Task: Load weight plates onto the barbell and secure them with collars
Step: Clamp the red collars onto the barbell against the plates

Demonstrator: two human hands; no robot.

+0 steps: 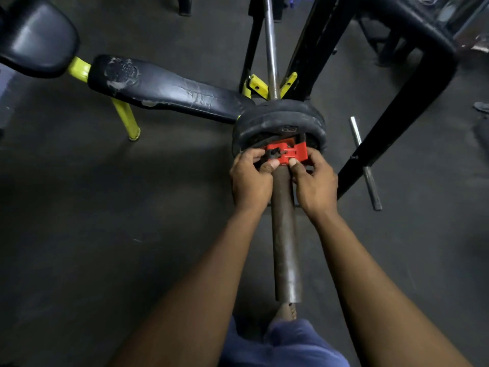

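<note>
both hands, left hand (250, 176) and right hand (315, 181), grip the red collar (287, 153) narrowly on the barbell sleeve (284, 234), tight against the black plates (277, 120). it looks light, stiff plastic; likely best pinched at the lever.

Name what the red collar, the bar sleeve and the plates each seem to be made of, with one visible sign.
Red collar: likely moulded plastic; uniform bright colour, sharp moulded edges. Bar sleeve: steel, dull brownish, unpolished; faint sheen near its end. Weight plates: probably rubber-coated; matte black, rounded, scuffed rims.
</note>
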